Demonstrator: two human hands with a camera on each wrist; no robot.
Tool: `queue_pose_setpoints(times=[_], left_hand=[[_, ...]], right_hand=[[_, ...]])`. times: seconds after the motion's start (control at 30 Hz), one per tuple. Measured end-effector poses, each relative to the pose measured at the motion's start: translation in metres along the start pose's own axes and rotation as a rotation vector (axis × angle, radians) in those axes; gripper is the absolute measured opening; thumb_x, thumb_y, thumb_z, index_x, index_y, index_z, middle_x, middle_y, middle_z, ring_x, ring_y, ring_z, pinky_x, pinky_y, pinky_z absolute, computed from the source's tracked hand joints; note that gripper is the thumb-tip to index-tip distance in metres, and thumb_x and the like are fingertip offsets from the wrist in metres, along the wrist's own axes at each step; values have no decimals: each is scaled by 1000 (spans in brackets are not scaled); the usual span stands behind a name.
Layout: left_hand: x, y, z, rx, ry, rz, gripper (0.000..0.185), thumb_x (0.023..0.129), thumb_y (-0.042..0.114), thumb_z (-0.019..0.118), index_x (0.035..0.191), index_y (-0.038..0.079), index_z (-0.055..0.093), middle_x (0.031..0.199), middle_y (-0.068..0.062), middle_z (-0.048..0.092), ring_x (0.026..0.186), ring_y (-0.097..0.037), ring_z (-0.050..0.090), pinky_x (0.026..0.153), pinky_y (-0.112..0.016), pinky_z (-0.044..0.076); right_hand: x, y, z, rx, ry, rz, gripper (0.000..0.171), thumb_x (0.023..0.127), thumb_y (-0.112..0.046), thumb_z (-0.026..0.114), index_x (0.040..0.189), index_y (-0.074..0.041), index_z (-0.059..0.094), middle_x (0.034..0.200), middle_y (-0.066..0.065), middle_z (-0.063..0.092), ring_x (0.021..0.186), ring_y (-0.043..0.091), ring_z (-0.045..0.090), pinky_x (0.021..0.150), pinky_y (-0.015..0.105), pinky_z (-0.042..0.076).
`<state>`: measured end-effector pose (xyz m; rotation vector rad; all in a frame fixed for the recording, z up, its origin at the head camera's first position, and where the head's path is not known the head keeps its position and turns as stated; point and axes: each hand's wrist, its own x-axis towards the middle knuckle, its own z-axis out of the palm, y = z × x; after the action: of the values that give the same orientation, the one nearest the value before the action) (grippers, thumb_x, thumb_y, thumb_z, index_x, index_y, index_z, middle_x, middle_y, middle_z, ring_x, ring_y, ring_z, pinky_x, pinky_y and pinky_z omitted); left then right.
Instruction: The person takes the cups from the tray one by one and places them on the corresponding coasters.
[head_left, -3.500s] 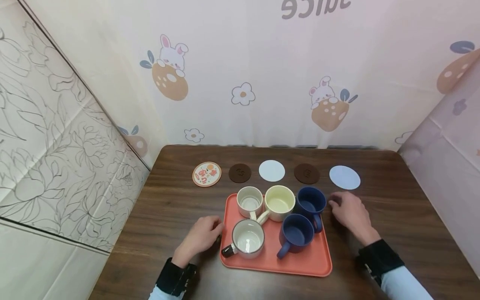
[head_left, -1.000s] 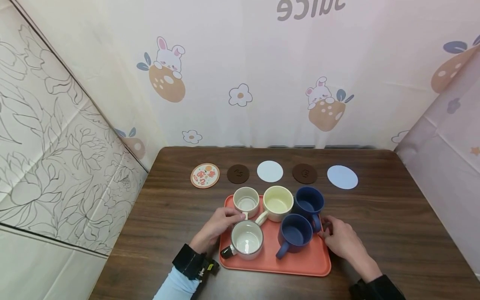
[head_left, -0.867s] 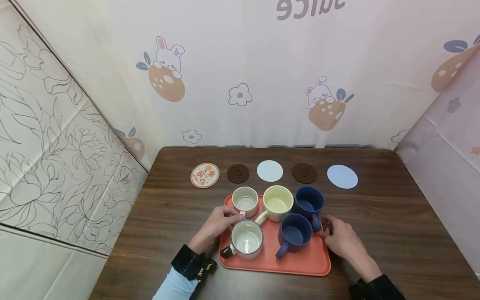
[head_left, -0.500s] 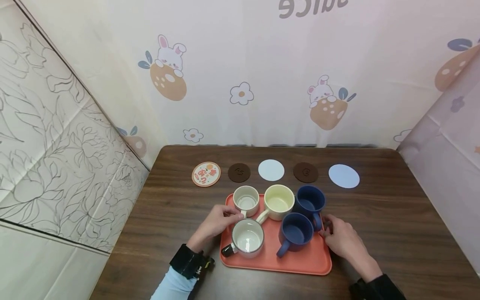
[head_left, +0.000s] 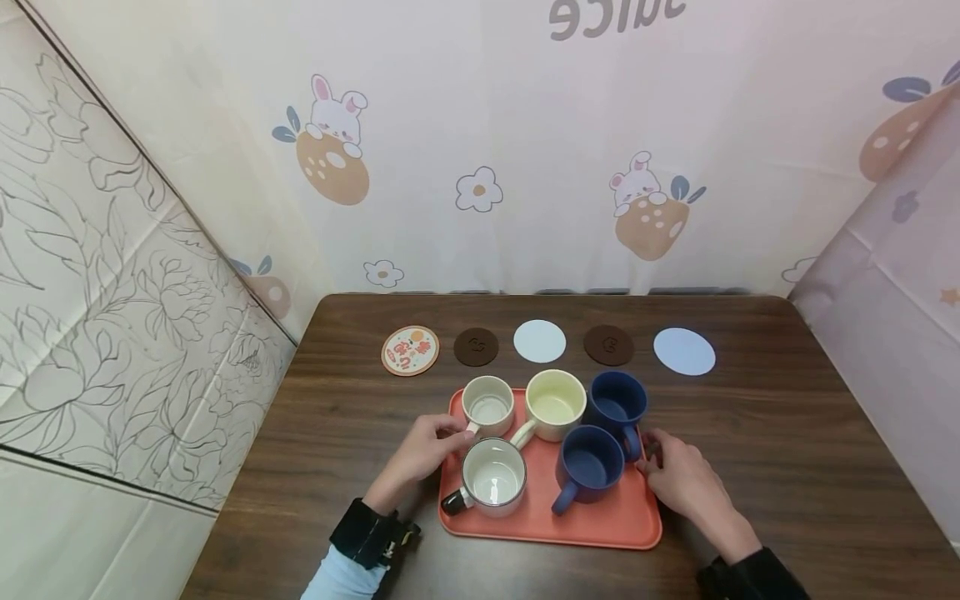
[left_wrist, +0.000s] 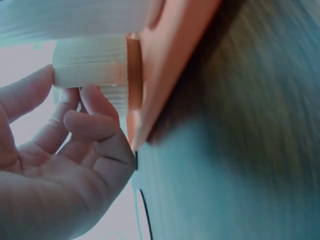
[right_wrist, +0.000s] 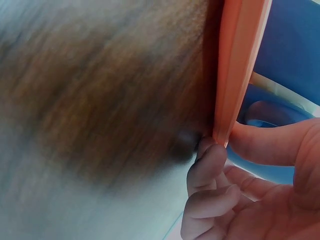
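My left hand [head_left: 425,446] pinches the ribbed handle of the cream mug [head_left: 488,407] at the tray's far left corner; my right hand [head_left: 678,479] pinches the smooth orange tray [head_left: 615,525] by its right rim

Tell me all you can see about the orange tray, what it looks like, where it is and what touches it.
The orange tray is a rounded rectangle with a low raised rim, plastic by its look. It lies flat on the dark wooden table. Five mugs stand on it: three pale, two dark blue. The left hand holds its left edge; the right hand pinches its right rim.
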<state>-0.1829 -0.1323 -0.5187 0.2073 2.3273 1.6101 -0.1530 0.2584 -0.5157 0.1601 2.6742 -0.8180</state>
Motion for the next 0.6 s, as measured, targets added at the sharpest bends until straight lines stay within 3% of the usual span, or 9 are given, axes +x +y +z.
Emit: queue_pose_setpoints(times=[0.23,0.4,0.53,0.6], left_hand=[[1,-6,-7,-98,-102,-46,22,105,14,65,111,-5,75,80,-18,64,72,-22,54,62,-27,41],[3,-8,-10,-132,-189,-67,26,109,20,61,110,-1,77,75,-12,60,68,-20,51,63,-29,40],[5,-11,-12,-182,-232,-82,28,109,20,60,111,-2,76,75,-6,60,69,-18,52,65,-28,41],[7,-13,-13,-210,-251,-81,28,110,19,59,111,-3,75,76,-6,60,69,-18,51,65,-27,40]], right_hand=[[0,1,0,15,-7,10,45,95,-6,68,136,8,54,81,7,58,68,22,55,58,37,41],[1,0,1,22,-16,14,45,95,-5,67,135,9,54,83,8,59,68,22,56,59,37,44],[0,1,1,15,-16,17,17,96,-8,68,109,2,60,77,7,55,67,22,54,58,36,41],[-1,2,1,8,-17,16,12,97,-9,69,96,-4,58,75,7,53,66,23,53,57,36,40]])
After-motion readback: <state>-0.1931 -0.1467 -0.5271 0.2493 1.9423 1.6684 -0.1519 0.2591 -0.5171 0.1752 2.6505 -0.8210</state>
